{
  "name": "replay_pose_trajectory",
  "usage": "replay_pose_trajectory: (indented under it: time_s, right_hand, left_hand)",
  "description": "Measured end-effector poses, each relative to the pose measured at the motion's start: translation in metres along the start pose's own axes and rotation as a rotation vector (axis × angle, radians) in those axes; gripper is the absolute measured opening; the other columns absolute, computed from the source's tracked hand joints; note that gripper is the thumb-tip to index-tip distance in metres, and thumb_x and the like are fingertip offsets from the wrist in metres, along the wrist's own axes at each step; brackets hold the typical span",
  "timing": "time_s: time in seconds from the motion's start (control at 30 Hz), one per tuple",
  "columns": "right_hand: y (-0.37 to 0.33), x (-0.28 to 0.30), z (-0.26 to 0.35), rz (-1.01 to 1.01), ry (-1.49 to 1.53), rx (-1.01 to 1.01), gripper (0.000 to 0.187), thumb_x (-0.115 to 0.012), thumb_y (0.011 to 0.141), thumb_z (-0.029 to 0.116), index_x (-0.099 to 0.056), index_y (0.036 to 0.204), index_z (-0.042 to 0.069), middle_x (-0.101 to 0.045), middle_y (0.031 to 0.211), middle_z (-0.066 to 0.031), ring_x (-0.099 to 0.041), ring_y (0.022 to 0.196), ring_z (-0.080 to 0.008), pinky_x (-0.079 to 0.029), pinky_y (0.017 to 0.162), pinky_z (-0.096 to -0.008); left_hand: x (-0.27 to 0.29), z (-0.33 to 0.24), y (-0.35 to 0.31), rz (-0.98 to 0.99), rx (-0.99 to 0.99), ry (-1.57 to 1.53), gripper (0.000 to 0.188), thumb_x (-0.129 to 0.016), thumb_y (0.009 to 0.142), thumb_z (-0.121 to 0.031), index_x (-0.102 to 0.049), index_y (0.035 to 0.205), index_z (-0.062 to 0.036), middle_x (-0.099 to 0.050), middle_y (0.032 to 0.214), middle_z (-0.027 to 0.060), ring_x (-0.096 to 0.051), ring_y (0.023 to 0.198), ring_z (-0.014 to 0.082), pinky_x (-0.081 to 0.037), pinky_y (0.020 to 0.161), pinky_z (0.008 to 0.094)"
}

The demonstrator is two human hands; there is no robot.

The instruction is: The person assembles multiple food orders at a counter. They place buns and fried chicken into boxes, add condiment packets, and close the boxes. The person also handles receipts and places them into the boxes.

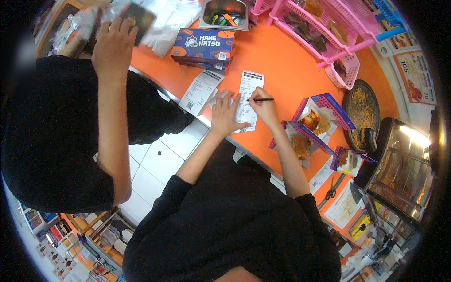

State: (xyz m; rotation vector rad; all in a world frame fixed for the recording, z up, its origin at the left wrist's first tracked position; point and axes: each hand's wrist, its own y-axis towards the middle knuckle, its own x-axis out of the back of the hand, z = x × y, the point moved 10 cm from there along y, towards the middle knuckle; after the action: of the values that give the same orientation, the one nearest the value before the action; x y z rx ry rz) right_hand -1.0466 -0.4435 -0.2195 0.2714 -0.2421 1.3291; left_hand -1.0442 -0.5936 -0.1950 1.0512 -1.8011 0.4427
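Near the blue cardboard box, our left hand spreads open on the paper receipt; our right hand pinches a black pen. Light paper probably tears easily: hold its edge.

Bright, fairly even light fills the orange surface; a white lamp glares inside the glass case at right. Black shirts swallow detail. The right hand and receipt look fairly crisp, the co-worker's hand softly blurred. Straight edges curve toward a dark, round rim.
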Motion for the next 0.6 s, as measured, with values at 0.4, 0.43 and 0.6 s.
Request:
replay_pose_trajectory:
  time_s: [0.4,0.43,0.6]
  right_hand:
    - [-0.005,0.035,0.066,-0.157,-0.038,-0.382,0.042,-0.065,0.093,0.028,-0.05,0.105,-0.01,-0.066,0.078,-0.0163,-0.069,0.059,-0.0222,-0.052,0.052,-0.0333]
    - [-0.022,0.035,0.078,-0.056,-0.104,-0.369,0.047,-0.064,0.095,0.028,-0.048,0.113,-0.011,-0.064,0.074,-0.0137,-0.07,0.064,-0.0186,-0.052,0.054,-0.0292]
    - [-0.148,0.106,0.139,-0.278,-0.413,0.102,0.026,-0.063,0.093,0.011,-0.053,0.115,0.001,-0.054,0.076,-0.0023,-0.05,0.063,-0.0078,-0.045,0.059,-0.0217]
  left_hand:
    - [-0.009,0.001,0.023,0.179,0.05,0.084,0.109,-0.088,0.052,-0.05,-0.041,0.142,-0.0087,-0.041,0.135,0.0145,-0.042,0.123,0.0372,-0.042,0.093,0.0545]
    - [-0.01,0.001,0.029,0.219,0.069,0.108,0.11,-0.089,0.052,-0.049,-0.04,0.142,-0.0084,-0.041,0.135,0.0148,-0.042,0.123,0.0373,-0.042,0.093,0.0551]
    - [0.0,-0.017,0.043,0.237,0.165,-0.023,0.098,-0.085,0.064,-0.037,-0.038,0.141,-0.0007,-0.041,0.133,0.0173,-0.044,0.121,0.0388,-0.042,0.094,0.0575]
